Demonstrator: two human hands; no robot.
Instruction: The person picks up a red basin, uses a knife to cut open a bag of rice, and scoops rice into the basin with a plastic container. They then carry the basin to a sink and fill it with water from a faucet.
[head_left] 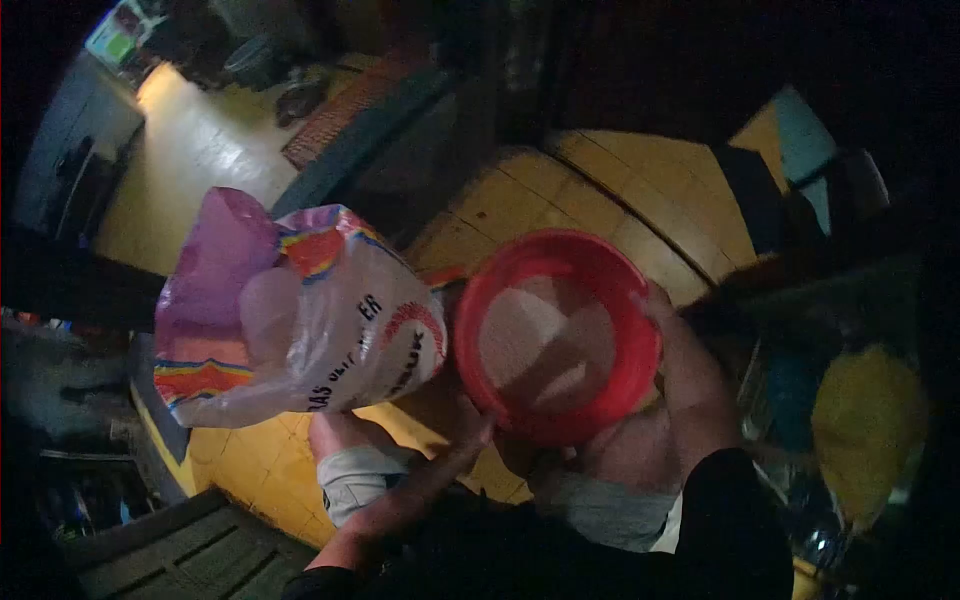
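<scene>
— At centre frame, what is listed?
— Red bowl (560, 335), white powder inside; gripped at its 3 o'clock rim by the right hand (665, 330), supported at 7 o'clock by the left hand (470, 425), fingers closed on the rim.
— At 9 o'clock?
— Printed plastic bag (300, 320), touching the bowl, above the yellow floor (250, 470).

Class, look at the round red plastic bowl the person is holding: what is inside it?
Inside the round red plastic bowl lies a pale, whitish heap, probably flour or grain, covering most of the bottom. The dim light hides what it is exactly, and the heap covers whatever lies beneath.
</scene>
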